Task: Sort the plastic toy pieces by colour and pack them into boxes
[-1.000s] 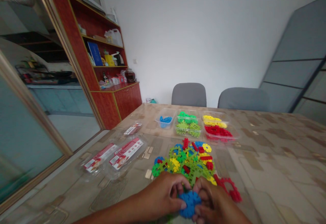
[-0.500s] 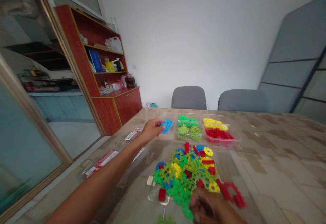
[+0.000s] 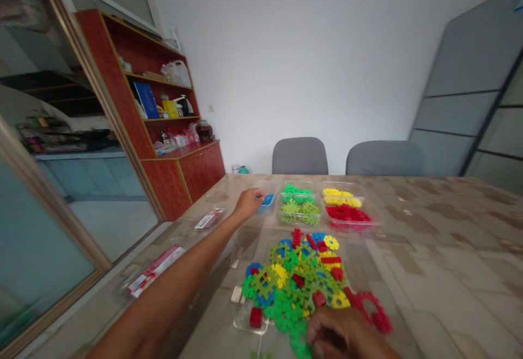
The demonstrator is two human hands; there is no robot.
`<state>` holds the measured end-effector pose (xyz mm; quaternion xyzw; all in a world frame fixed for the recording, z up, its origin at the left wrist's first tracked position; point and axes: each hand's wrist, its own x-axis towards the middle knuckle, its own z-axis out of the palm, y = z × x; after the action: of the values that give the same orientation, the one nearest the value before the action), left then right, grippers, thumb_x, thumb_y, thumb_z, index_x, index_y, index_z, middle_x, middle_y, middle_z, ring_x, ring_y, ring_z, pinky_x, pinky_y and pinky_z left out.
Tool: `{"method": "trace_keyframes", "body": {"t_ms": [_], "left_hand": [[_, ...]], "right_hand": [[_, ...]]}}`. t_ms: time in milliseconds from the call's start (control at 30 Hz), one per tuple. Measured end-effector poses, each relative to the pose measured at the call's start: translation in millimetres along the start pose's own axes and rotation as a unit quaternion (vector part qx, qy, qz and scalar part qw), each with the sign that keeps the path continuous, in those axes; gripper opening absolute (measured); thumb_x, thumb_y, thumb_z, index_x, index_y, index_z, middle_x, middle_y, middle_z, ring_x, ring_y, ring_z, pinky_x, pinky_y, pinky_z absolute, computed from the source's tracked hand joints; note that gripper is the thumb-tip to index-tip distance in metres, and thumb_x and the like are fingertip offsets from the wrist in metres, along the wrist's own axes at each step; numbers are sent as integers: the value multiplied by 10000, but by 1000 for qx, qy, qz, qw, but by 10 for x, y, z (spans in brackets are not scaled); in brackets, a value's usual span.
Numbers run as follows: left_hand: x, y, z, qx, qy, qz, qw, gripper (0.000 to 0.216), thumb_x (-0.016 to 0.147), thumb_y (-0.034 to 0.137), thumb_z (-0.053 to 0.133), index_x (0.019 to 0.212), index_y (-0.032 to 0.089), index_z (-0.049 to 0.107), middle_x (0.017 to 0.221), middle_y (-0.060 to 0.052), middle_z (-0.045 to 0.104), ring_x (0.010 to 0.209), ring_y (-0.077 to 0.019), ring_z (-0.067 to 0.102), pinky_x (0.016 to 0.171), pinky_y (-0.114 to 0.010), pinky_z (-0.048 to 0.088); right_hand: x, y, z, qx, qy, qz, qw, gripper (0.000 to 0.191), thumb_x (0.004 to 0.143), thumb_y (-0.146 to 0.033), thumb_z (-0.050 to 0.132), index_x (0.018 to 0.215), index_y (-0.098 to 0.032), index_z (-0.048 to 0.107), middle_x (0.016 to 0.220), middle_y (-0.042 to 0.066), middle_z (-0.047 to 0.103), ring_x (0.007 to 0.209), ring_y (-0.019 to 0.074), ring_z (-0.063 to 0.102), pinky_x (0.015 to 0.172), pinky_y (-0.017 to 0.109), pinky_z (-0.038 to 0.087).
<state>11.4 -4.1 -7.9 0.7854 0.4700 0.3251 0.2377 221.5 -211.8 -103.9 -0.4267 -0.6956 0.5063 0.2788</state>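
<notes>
My left hand (image 3: 248,204) reaches to the back of the table, fingers pinched at blue plastic discs (image 3: 267,200) in a clear container. The fingertips partly hide the blue pieces. In front, my right hand (image 3: 337,333) is curled closed at the near edge of a mixed pile, beside green notched discs (image 3: 300,337); whatever is inside its fingers is hidden. The pile holds olive-green square lattice pieces (image 3: 265,281), yellow discs (image 3: 331,242) and red blocks (image 3: 330,260). A curved red piece (image 3: 372,307) lies right of the pile.
Beside the blue container stand clear boxes holding green pieces (image 3: 300,212), yellow pieces (image 3: 342,197) and red pieces (image 3: 348,215). Flat packets (image 3: 154,272) lie on the left. A red block (image 3: 256,317) rests on a clear lid. Grey chairs (image 3: 300,156) stand behind the table.
The blue discs by my left hand faced me broadly before; now they look lower and tilted in the container. My right hand has barely moved. The view has shifted slightly.
</notes>
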Motion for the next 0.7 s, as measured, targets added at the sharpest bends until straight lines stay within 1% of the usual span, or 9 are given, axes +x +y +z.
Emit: {"method": "trace_keyframes", "body": {"t_ms": [133, 200, 267, 333, 433, 500, 533, 600, 700], "left_hand": [[-263, 38, 89, 15, -32, 25, 999, 196, 912, 225, 516, 1023, 147, 656, 1002, -62, 680, 899, -204, 629, 813, -354, 498], [-527, 97, 130, 19, -69, 43, 996, 202, 861, 185, 526, 985, 154, 683, 971, -51, 701, 888, -206, 633, 803, -316, 486], [-845, 159, 176, 28, -116, 67, 991, 205, 812, 210, 604, 989, 163, 696, 969, -47, 704, 896, -215, 633, 824, -312, 475], [-1155, 202, 232, 58, -149, 97, 982, 307, 809, 228, 636, 1111, 176, 659, 1162, -71, 650, 1082, -240, 572, 967, -341, 406], [-1478, 224, 323, 89, -187, 113, 972, 453, 824, 273, 664, 1261, 215, 557, 1316, -80, 555, 1211, -250, 483, 1044, -362, 343], [-1565, 231, 375, 86, -210, 133, 965, 456, 827, 272, 675, 1263, 245, 546, 1285, -62, 575, 1189, -241, 496, 1031, -361, 355], [-1576, 237, 394, 76, -219, 147, 962, 420, 837, 265, 669, 1242, 253, 559, 1251, -49, 598, 1164, -232, 513, 1019, -352, 364], [-1560, 254, 415, 48, -225, 165, 959, 298, 871, 253, 633, 1167, 252, 601, 1166, -29, 643, 1105, -207, 550, 990, -323, 382], [-1521, 278, 400, 28, -196, 165, 966, 204, 918, 243, 556, 1109, 238, 629, 1095, -33, 660, 1058, -195, 571, 961, -314, 400]], "right_hand": [[-65, -269, -287, -71, 73, -33, 994, 187, 857, -335, 501, 770, -193, 588, 656, 3, 563, 597, 140, 516, 541, 236, 341], [-75, -325, -465, -108, 99, -32, 989, 233, 880, -361, 477, 783, -190, 602, 680, 19, 592, 604, 150, 511, 543, 248, 351], [-73, -287, -599, -150, 117, -23, 981, 222, 882, -350, 468, 824, -182, 600, 699, 32, 599, 608, 161, 516, 541, 260, 369], [-63, -180, -655, -200, 126, -20, 971, 177, 871, -299, 481, 903, -172, 600, 773, 56, 622, 675, 187, 557, 590, 284, 419], [-42, -29, -600, -244, 124, -54, 960, 206, 849, -206, 514, 1033, -179, 601, 1015, 98, 643, 916, 230, 594, 799, 353, 467], [-32, -1, -525, -242, 102, -82, 961, 209, 854, -176, 518, 1045, -191, 602, 1096, 96, 631, 1004, 227, 581, 880, 364, 454], [-29, -7, -495, -239, 89, -93, 963, 185, 865, -172, 510, 1022, -193, 606, 1082, 89, 635, 1001, 219, 583, 882, 357, 456], [-25, -37, -470, -237, 77, -103, 963, 139, 889, -178, 487, 955, -195, 608, 995, 70, 649, 914, 200, 598, 813, 331, 477], [-18, -45, -519, -254, 98, -93, 958, 132, 897, -187, 472, 919, -196, 601, 913, 58, 650, 807, 191, 596, 731, 324, 487]]}}
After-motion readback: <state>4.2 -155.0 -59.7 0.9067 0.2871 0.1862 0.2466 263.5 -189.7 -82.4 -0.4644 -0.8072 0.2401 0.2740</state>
